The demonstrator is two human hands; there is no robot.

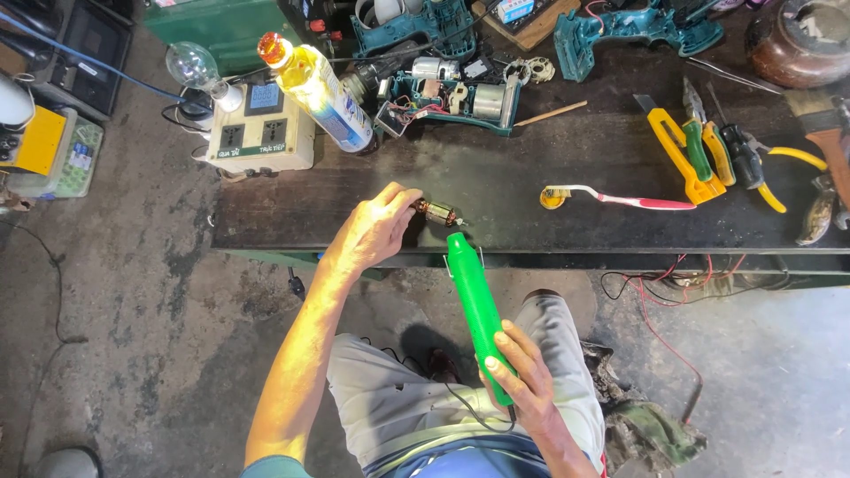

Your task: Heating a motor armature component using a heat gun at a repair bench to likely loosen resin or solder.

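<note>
Left hand (376, 232), arm outstretched, grip pinching one armature (436, 212) at the worktop (496, 190) edge. Right hand (522, 376), grip clenched around one green tool (476, 301), its tip just beside the armature.

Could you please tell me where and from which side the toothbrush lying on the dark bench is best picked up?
Grip the toothbrush at its red handle, coming from above. It lies flat with bare table around it, and its head end at the left looks coated yellow.

A clear bottle of yellow liquid (317, 88) with a blue-white label leans beside a cream socket box's small blue screen (264, 97).
</note>
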